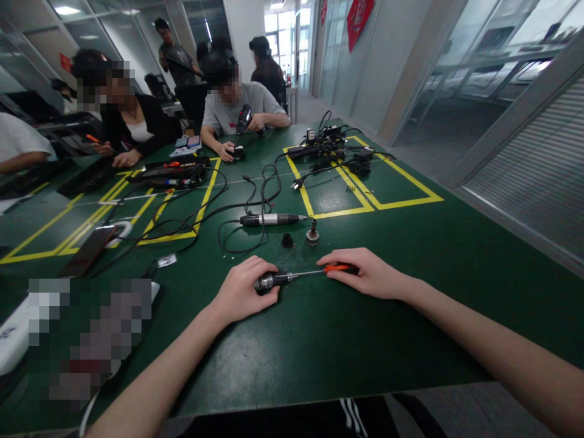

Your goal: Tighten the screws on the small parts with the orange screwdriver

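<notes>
My left hand is closed around a small dark cylindrical tool part with a metal nose, resting on the green table. My right hand pinches a thin screwdriver with an orange handle; its shaft points left into the nose of the cylindrical part. Just beyond my hands lie a small black ring-shaped cap and a small grey metal chuck piece. Farther back rests a corded black-and-silver rotary tool.
Cables loop across the table's middle, and a power strip with plugs sits at the back inside yellow tape lines. Two people sit at the far side; one holds a dark power tool. A white device lies at the left edge.
</notes>
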`<state>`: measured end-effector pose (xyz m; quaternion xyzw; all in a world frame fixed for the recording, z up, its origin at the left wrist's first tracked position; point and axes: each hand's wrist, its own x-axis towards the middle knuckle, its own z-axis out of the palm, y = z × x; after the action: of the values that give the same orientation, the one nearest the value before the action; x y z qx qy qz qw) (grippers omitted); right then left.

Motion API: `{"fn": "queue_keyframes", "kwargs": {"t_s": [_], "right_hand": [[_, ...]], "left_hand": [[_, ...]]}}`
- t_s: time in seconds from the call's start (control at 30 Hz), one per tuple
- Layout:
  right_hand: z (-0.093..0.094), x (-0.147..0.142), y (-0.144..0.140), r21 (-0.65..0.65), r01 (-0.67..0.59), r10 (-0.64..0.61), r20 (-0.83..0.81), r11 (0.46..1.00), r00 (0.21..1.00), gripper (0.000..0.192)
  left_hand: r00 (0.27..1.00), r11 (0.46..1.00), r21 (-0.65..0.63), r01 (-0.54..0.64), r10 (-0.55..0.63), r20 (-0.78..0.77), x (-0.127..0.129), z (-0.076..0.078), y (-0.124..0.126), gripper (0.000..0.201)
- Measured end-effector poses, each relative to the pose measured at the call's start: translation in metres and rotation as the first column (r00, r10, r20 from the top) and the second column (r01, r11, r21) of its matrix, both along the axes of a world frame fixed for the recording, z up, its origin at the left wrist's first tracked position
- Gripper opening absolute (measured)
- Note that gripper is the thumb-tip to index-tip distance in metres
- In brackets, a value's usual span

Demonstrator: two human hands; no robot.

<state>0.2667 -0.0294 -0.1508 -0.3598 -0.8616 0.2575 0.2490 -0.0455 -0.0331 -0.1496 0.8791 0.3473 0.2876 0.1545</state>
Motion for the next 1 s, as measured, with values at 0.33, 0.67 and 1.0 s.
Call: {"fn": "queue_keyframes", "kwargs": {"t_s": [0.33,0.67,1.0], "right_hand": [[0.0027,-0.0025,-0.0029,0.023,0.034,-0.035,0.055,0.999,0.998,0.029],[0.004,-0.0025,-0.0043,0.054,-0.008,0.008,0.001,0.998,1.0,0.028],[0.0021,0.0011,-0.0002,-0.024,0.009,-0.01,-0.053,1.0,0.999,0.028]], "left_hand": [[1.0,1.0,0.005,0.007,-0.007,-0.002,0.0008,-0.0006,-0.0003,0.016],[1.0,1.0,-0.01,-0.008,0.008,-0.007,0.0012,0.0015,-0.0007,0.016],[1.0,1.0,-0.006,-0.005,0.005,-0.014,0.0012,0.0015,-0.0011,0.016]]}}
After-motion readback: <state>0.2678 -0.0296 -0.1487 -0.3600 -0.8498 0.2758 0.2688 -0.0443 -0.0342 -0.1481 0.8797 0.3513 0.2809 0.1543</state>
